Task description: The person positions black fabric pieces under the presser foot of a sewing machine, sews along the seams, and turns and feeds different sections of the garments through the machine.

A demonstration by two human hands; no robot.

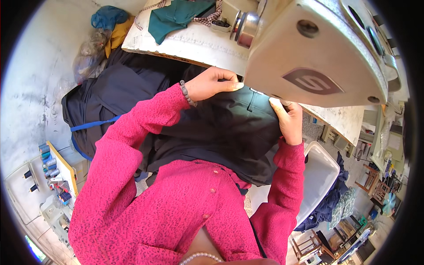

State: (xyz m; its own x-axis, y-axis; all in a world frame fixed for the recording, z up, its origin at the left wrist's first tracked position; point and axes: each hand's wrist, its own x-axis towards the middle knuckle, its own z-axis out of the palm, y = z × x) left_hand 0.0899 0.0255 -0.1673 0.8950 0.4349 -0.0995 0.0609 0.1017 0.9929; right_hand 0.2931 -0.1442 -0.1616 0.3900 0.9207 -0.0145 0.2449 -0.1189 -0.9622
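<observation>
My left hand [213, 84] pinches the top edge of a dark garment [229, 119], which looks like trousers with a waistband and a belt loop. Further right, my right hand [289, 120] grips the same edge, thumb on top. Between both hands the edge runs close beneath the head of a sewing machine [304, 57]. Its needle and presser foot are hidden behind the casing. The rest of the cloth hangs over my lap.
The white sewing table [198, 46] carries a green cloth piece [176, 18] and a checked strip. Dark fabric [106, 95] is heaped at the left, below plastic bags [90, 53]. A white bin [320, 172] stands at my right. Thread spools [49, 163] sit at lower left.
</observation>
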